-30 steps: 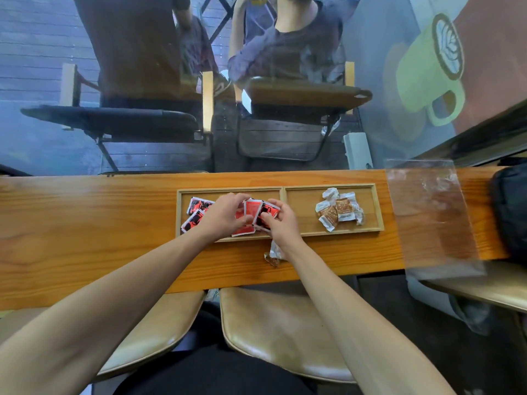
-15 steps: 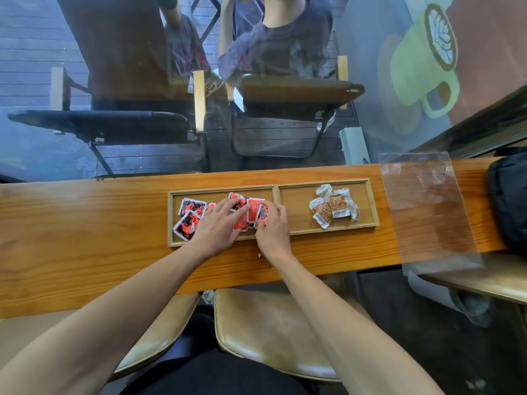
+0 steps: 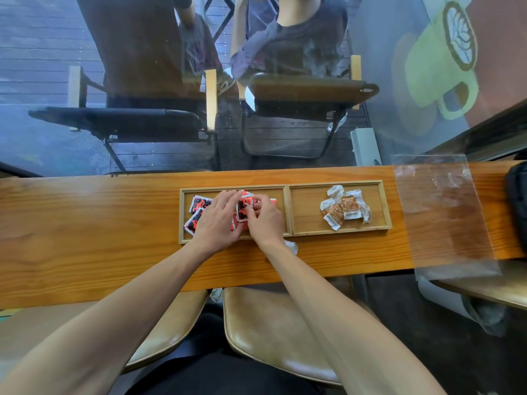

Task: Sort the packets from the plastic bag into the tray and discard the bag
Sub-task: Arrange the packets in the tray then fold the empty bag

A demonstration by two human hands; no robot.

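A long wooden counter point(image 3: 85, 238) runs left to right in front of a window. On it lies a shallow wooden tray point(image 3: 288, 209) with its long axis along the counter, split by a middle rail into a left and a right compartment.

In the left compartment lie the red packets point(image 3: 196, 212), flat and overlapping, most turned at a slight angle to the tray's edges. The left hand point(image 3: 218, 220) rests on them with its fingers loosely spread, pointing to the far side. Just to its right, touching it, the right hand point(image 3: 263, 219) has its fingers curled on a red packet at the middle of the pile; that packet point(image 3: 243, 208) stands tilted up on edge between the two hands.

Beside the right wrist, on the counter near the tray's front edge, a bit of crinkled white wrapper point(image 3: 291, 246) shows; most of it is hidden.

In the right compartment sits a loose heap of brown packets point(image 3: 343, 208), their ends pointing various ways.

Further right, well apart from the tray, the clear plastic bag point(image 3: 445, 218) lies flat across the counter, its long axis running near to far, its near end overhanging the counter's edge. At the far right edge a dark bag point(image 3: 517, 201) is partly in view.
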